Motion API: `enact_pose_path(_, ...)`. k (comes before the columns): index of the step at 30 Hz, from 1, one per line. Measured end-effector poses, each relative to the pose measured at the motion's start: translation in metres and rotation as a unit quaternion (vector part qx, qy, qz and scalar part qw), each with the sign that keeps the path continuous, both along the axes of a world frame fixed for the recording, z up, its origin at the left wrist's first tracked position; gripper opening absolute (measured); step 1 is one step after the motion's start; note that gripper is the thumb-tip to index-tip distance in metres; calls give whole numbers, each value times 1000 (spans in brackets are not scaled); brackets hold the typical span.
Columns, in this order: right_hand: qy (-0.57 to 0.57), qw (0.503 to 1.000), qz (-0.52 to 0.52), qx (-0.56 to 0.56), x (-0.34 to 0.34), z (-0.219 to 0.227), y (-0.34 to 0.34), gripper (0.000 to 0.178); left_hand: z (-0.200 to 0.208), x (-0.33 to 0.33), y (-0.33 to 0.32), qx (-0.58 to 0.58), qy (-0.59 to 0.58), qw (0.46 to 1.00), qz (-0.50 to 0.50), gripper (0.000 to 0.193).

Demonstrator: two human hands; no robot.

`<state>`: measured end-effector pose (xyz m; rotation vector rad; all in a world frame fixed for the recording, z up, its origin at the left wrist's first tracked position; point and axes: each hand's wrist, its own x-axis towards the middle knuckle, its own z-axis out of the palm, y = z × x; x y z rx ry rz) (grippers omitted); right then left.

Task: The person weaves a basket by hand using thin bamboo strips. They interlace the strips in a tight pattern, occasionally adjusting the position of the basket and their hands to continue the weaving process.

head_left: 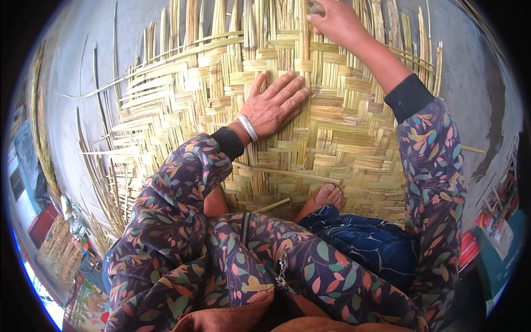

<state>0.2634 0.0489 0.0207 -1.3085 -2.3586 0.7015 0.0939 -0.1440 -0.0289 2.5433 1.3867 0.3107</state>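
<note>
A woven mat [354, 149] of flat yellow-green split-cane strips spreads beneath both hands. My left hand [275, 105] lies flat on its middle, fingers spread, holding nothing. Farther off, at the top of the view, my right hand [338, 23] is closed beside the loose upright strips [285, 22] at the mat's far edge. A small, dark grey, rounded thing [316, 9] shows at its fingertips, mostly hidden, so its kind is unclear. Long thin strips [215, 40] run crosswise through the uprights, left of my right hand.
My bare foot [327, 195] rests on the near part of the mat, beside a loose strip [287, 172]. Unwoven ends [97, 166] stick out leftward over the grey floor [72, 119]. A bundle of long stalks [40, 110] lies at far left; red items [469, 249] stand at right.
</note>
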Motion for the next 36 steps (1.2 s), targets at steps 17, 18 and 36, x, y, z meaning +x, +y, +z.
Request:
enact_pose_path(17, 40, 976, -102, -189, -1, -3, 19, 17, 2, 8, 8, 6, 12, 999, -44, 47)
enact_pose_path(18, 5, 984, -99, -148, -13, 2, 14, 19, 3, 8, 7, 0, 6, 999, -34, 48)
enact_pose_path(36, 144, 952, -171, -209, 71, 36, -36, 33, 10, 29, 31, 72, -40, 996, 14, 41)
